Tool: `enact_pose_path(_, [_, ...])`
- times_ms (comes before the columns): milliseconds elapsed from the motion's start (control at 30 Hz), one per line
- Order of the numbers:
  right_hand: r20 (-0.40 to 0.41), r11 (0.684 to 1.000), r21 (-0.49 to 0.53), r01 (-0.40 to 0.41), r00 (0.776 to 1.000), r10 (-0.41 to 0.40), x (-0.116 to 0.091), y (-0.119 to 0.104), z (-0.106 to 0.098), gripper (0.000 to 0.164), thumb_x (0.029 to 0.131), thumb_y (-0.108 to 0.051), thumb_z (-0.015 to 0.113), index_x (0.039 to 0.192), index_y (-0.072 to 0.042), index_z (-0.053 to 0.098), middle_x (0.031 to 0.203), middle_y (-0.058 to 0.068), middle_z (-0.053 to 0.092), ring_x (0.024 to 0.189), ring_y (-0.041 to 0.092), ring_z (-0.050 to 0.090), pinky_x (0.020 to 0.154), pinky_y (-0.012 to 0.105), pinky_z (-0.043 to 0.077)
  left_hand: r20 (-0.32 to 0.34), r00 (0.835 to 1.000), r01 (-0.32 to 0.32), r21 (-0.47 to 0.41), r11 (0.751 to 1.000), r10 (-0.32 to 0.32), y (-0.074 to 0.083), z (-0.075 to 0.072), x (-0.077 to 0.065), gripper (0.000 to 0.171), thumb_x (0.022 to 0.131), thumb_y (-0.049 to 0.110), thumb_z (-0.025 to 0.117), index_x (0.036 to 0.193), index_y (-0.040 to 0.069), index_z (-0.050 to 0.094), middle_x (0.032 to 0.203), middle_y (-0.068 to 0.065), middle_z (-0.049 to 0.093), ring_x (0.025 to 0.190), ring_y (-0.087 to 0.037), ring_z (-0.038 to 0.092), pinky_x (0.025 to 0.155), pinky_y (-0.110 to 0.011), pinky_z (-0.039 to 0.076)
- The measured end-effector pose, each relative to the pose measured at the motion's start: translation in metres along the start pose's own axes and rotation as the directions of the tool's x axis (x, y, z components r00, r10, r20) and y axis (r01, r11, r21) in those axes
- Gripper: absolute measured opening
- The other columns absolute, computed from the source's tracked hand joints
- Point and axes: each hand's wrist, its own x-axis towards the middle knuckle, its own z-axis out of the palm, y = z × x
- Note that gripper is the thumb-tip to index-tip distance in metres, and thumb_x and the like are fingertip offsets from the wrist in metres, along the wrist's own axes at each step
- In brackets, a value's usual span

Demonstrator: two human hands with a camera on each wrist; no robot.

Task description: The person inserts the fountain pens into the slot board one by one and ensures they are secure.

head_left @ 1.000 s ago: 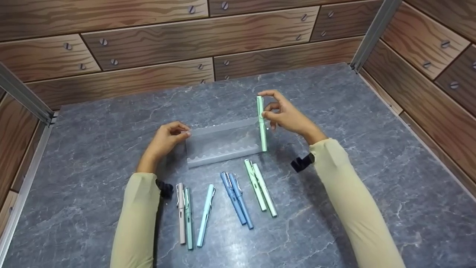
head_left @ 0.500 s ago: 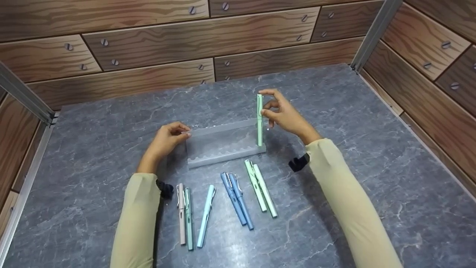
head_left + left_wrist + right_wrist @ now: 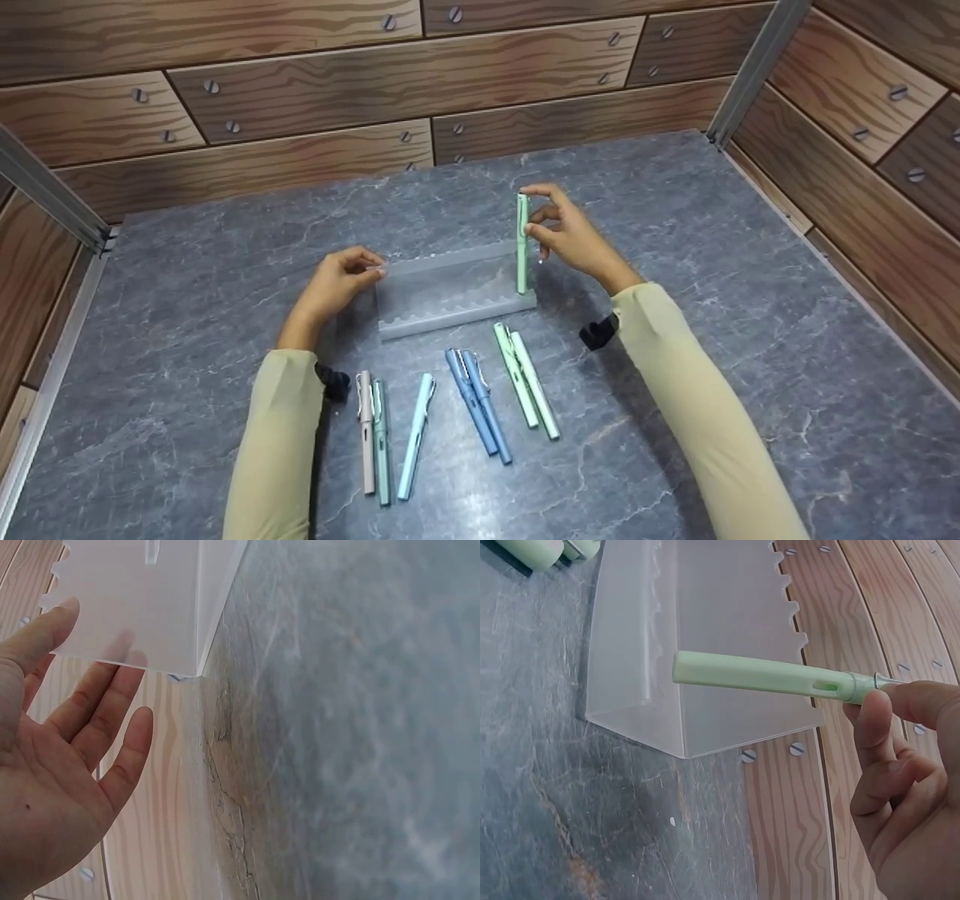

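Observation:
A clear, frosted plastic pen rack [image 3: 450, 289] with scalloped edges stands on the table. My left hand [image 3: 343, 279] pinches its upper left corner, thumb [image 3: 60, 622] in front and fingers behind the panel. At the rack's right end my right hand [image 3: 571, 231] holds a light green pen [image 3: 522, 247] near its clip, upright in the head view. The pen's lower end [image 3: 686, 667] is at the inner side of the front lip, over the rack in the right wrist view. One index finger lies over the pen's top end.
Before the rack lie two green pens [image 3: 525, 382], two blue pens [image 3: 478, 405], a light blue pen [image 3: 416, 435], a teal pen [image 3: 381, 442] and a grey-beige pen [image 3: 365, 431]. Wood-patterned walls [image 3: 405, 75] border the grey marbled table [image 3: 675, 225].
The light green pen has shifted slightly left, its lower end passing from in front of the rack's right end to behind the front lip. My left hand and the rack have stayed put.

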Motion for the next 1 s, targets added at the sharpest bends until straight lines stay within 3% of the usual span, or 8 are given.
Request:
enact_pose_path(300, [0.002, 1.0, -0.006, -0.01, 1.0, 0.01, 0.007, 0.026, 0.001, 0.05, 0.098, -0.01, 0.055, 0.143, -0.02, 0.037, 0.102, 0.018, 0.057, 0.056, 0.016, 0.05, 0.056, 0.027, 0.048, 0.009, 1.0, 0.007, -0.007, 1.0, -0.007, 0.0, 0.0, -0.001, 0.019, 0.09, 0.011, 0.067, 0.105, -0.001, 0.066, 0.098, -0.009, 0.068, 0.081, -0.006, 0.057, 0.073, -0.02, 0.045])
enact_pose_path(567, [-0.006, 1.0, 0.006, 0.019, 1.0, -0.019, 0.008, 0.028, 0.003, 0.049, 0.097, -0.007, 0.056, 0.141, -0.018, 0.04, 0.095, 0.01, 0.056, 0.052, 0.011, 0.05, 0.054, 0.026, 0.049, 0.027, 0.999, 0.022, -0.027, 0.999, -0.022, -0.001, 0.0, -0.001, 0.019, 0.091, 0.012, 0.065, 0.105, -0.001, 0.066, 0.097, -0.005, 0.069, 0.081, -0.004, 0.058, 0.075, -0.026, 0.048])
enact_pose_path(733, [-0.012, 1.0, -0.003, 0.028, 1.0, -0.028, 0.008, 0.029, 0.003, 0.05, 0.096, -0.006, 0.057, 0.141, -0.017, 0.04, 0.094, 0.01, 0.057, 0.052, 0.01, 0.05, 0.053, 0.026, 0.048, 0.025, 0.999, 0.02, -0.02, 1.0, -0.019, 0.0, 0.0, 0.0, 0.02, 0.091, 0.012, 0.065, 0.106, -0.001, 0.066, 0.099, -0.008, 0.069, 0.081, -0.004, 0.058, 0.074, -0.022, 0.047])
enact_pose_path(1000, [-0.003, 1.0, -0.023, -0.002, 1.0, 0.002, 0.006, 0.032, 0.004, 0.049, 0.096, -0.011, 0.058, 0.141, -0.022, 0.041, 0.1, 0.015, 0.059, 0.055, 0.014, 0.052, 0.058, 0.038, 0.051, 0.015, 0.999, 0.03, -0.001, 1.0, -0.029, -0.002, -0.001, 0.001, 0.021, 0.091, 0.014, 0.066, 0.106, 0.0, 0.066, 0.101, -0.011, 0.069, 0.082, -0.005, 0.057, 0.074, -0.02, 0.045])
